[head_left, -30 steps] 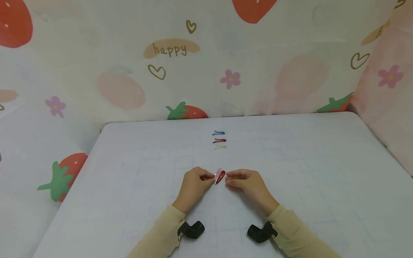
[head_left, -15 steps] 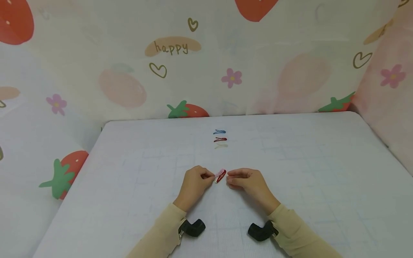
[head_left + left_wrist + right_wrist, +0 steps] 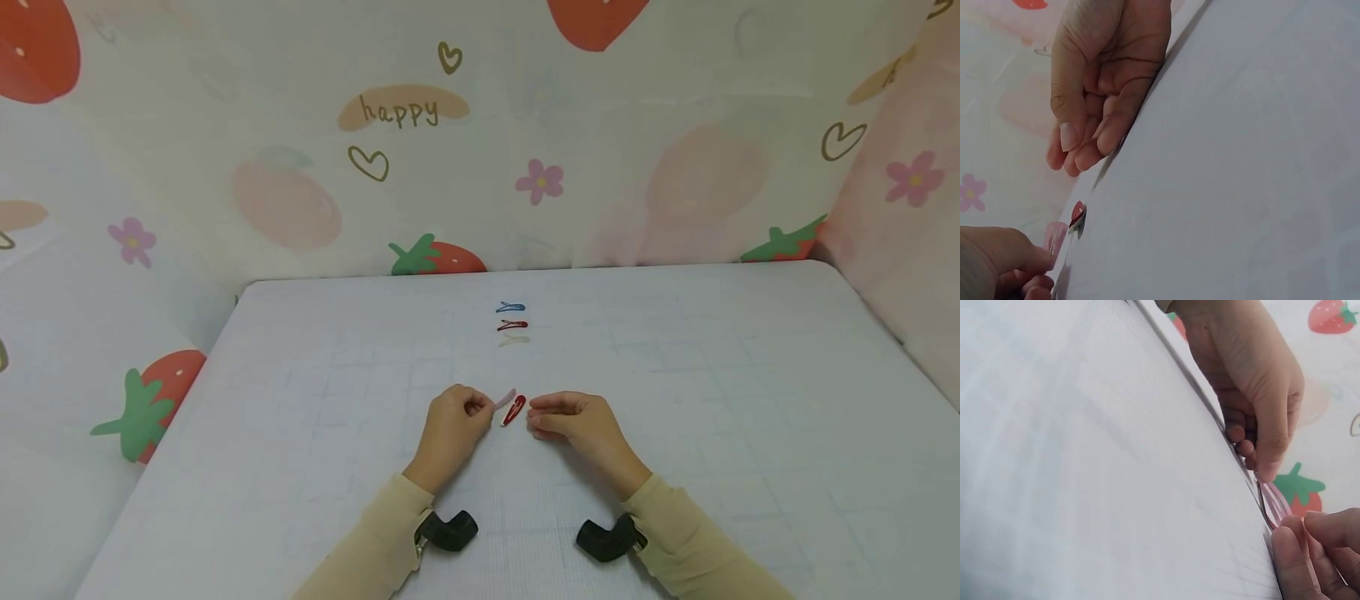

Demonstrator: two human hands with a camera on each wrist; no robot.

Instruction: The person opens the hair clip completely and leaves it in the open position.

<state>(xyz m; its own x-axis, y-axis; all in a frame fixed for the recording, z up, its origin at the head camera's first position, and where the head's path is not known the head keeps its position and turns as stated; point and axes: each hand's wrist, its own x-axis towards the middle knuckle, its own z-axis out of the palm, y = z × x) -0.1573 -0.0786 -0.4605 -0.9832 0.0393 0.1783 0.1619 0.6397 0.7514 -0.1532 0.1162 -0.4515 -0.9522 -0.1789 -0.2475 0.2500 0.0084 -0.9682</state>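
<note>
Left hand point(image 3: 452, 427) pinches a pink snap hair clip point(image 3: 507, 399) just left of a red snap hair clip point(image 3: 513, 411) on the white table point(image 3: 690, 400). Right hand point(image 3: 579, 423), fingers loosely bent and holding nothing, is just right of that red one. Beyond it lie a pale clip point(image 3: 517, 339), a dark red clip point(image 3: 517, 324) and a blue clip point(image 3: 516, 307).

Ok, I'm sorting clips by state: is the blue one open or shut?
Open: the head view shows the blue clip forked in a V at one end.
</note>
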